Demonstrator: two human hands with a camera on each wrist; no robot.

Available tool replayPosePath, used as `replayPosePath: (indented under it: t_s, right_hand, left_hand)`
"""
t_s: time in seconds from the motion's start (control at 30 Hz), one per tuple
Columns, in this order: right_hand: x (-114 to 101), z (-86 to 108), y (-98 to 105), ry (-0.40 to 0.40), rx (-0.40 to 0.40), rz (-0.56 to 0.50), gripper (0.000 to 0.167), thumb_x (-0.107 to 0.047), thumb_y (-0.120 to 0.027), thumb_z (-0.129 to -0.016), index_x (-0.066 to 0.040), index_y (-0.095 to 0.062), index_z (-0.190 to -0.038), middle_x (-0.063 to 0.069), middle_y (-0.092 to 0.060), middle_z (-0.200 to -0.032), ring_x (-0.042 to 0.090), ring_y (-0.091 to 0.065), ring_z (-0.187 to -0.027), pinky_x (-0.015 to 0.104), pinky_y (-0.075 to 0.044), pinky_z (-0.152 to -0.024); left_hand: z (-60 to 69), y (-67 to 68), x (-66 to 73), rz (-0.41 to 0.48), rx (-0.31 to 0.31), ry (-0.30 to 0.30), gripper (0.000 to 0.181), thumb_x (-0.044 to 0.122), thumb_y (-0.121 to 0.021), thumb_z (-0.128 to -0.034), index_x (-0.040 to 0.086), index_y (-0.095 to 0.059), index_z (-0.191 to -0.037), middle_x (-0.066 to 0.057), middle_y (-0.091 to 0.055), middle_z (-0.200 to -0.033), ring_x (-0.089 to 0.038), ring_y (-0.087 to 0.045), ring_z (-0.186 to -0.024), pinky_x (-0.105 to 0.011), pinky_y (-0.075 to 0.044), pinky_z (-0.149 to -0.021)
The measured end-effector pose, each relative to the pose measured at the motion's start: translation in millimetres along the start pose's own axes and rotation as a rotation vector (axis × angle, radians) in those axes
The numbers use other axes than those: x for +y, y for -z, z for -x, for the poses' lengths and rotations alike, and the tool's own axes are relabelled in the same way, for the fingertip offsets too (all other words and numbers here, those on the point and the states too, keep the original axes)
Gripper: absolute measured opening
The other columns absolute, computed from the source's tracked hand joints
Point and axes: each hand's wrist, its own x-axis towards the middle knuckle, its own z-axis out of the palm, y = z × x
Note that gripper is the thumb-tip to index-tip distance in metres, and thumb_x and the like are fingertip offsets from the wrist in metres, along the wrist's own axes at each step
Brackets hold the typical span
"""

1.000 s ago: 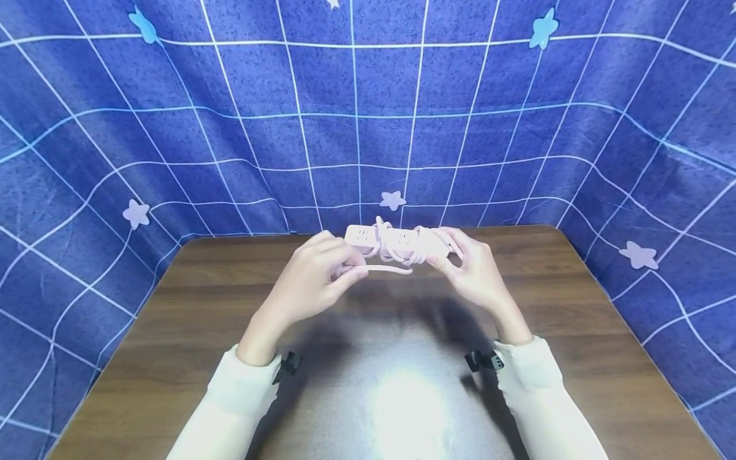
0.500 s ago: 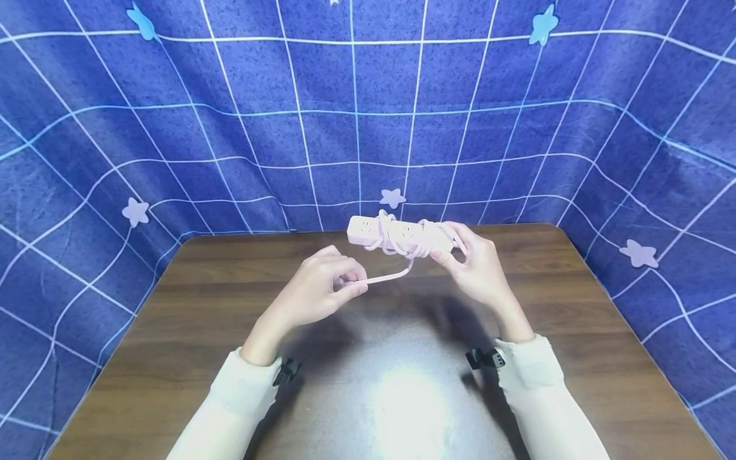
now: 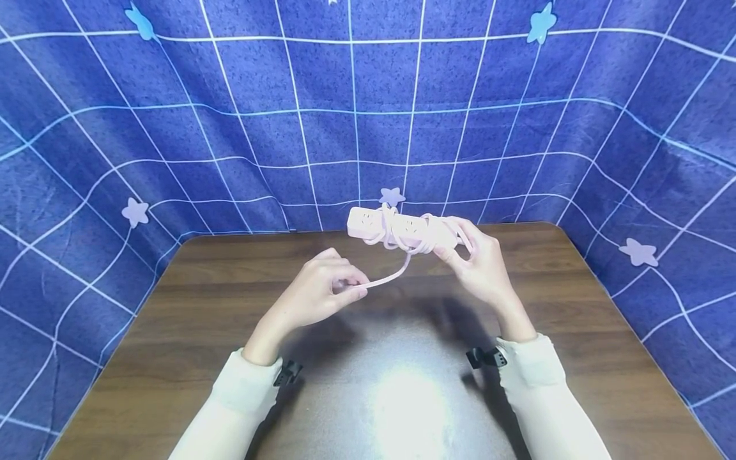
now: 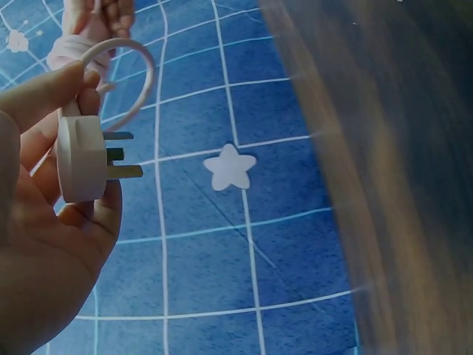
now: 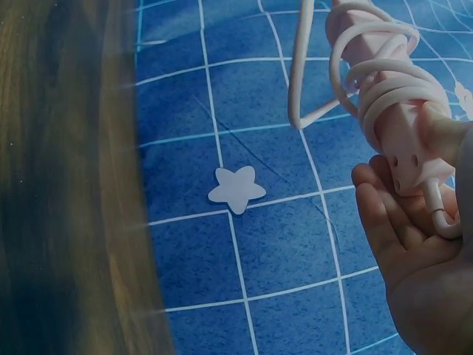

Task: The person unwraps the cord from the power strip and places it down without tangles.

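Note:
A pale pink power strip (image 3: 363,223) with its cord wound round it is held up over the table, tilted, its left end higher. My right hand (image 3: 482,265) grips its right end between thumb and fingers. From the windings a free length of cord (image 3: 391,276) runs down to my left hand (image 3: 313,287), which pinches it near the plug. In the left wrist view the plug (image 4: 83,159) lies against the fingers, its metal prongs pointing right. The right wrist view shows several cord turns (image 5: 399,92) round the strip body (image 5: 406,148).
A brown wooden table (image 3: 218,268) lies below, with a bright glare spot near the front. Blue curtain (image 3: 322,140) with white grid lines and stars surrounds its back and sides. A small black device (image 3: 287,372) sits at each cuff.
The power strip has risen and tilted, its left end going up. My left hand has moved slightly down, away from the strip, and more free cord shows between them.

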Motion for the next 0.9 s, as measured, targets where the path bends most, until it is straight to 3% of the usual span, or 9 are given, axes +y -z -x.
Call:
replayPosePath:
  t_s: [0.3,0.53,0.73,0.9]
  right_hand:
    - [-2.1,1.1,0.9,-0.006,-0.003,-0.016,0.048,-0.011,-0.081,-0.093,-0.005,-0.066,-0.138,0.009,-0.075,-0.128,0.02,-0.07,-0.108,0.022,-0.05,-0.095]
    - [-1.8,0.9,1.7,0.003,-0.002,-0.052,0.047,-0.008,-0.079,-0.093,-0.007,-0.066,-0.138,0.009,-0.075,-0.128,0.012,-0.068,-0.111,0.016,-0.046,-0.098]
    - [-0.8,0.1,2.8,0.003,-0.024,-0.122,0.046,-0.005,-0.077,-0.094,-0.006,-0.066,-0.139,0.009,-0.074,-0.13,0.01,-0.067,-0.113,0.016,-0.048,-0.1]
    - [0.3,-1.4,3.4,0.009,-0.05,-0.17,0.047,-0.003,-0.076,-0.095,-0.005,-0.065,-0.14,0.01,-0.073,-0.132,0.005,-0.065,-0.116,0.017,-0.048,-0.101]
  left_hand:
    - [3.6,-6.6,-10.8,0.017,-0.027,0.065,0.003,0.025,-0.083,-0.0905,0.023,-0.082,-0.092,0.02,-0.068,-0.078,-0.006,-0.051,-0.077,-0.03,-0.044,-0.071]
    - [2.9,-9.8,-16.0,0.01,-0.042,0.101,0.006,0.025,-0.084,-0.0887,0.025,-0.078,-0.09,0.02,-0.066,-0.078,-0.005,-0.052,-0.077,-0.03,-0.045,-0.07]
    - [0.9,-9.2,-22.1,0.018,-0.027,0.099,0.007,0.023,-0.085,-0.087,0.023,-0.078,-0.088,0.016,-0.066,-0.078,-0.007,-0.053,-0.078,-0.031,-0.046,-0.071]
    - [-2.0,-6.5,-28.3,0.03,-0.015,0.138,0.008,0.021,-0.085,-0.0858,0.022,-0.077,-0.088,0.014,-0.068,-0.079,-0.008,-0.056,-0.078,-0.032,-0.049,-0.072]
